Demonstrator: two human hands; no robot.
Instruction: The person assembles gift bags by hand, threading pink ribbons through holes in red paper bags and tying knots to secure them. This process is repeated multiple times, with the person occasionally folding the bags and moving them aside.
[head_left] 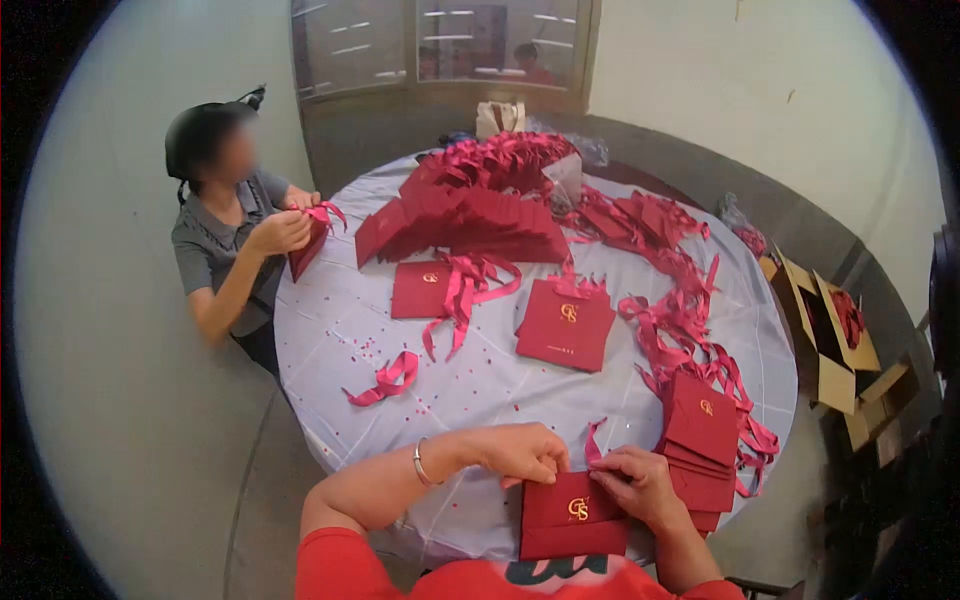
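Close to my body, a dark red paper bag (550, 540) with gold letters stands at the table's near edge. At its upper left corner, my left hand (522, 455) is closed in a pinch on the rim. My right hand (642, 488) pinches the top edge farther right, thumb on the front face. A short pink ribbon end (594, 440) sticks up beside the right fingers; how it joins the bag is hidden. Just right of that hand lies a stack of red bags (700, 420).
Pink ribbons (680, 320) trail along the right of the cloth-covered table (330, 320). A bag (566, 325), a loose ribbon (385, 380) and a large pile of bags (470, 225) lie farther off. A co-worker (225, 220) holds another bag at left. Cardboard boxes (835, 380) stand right.
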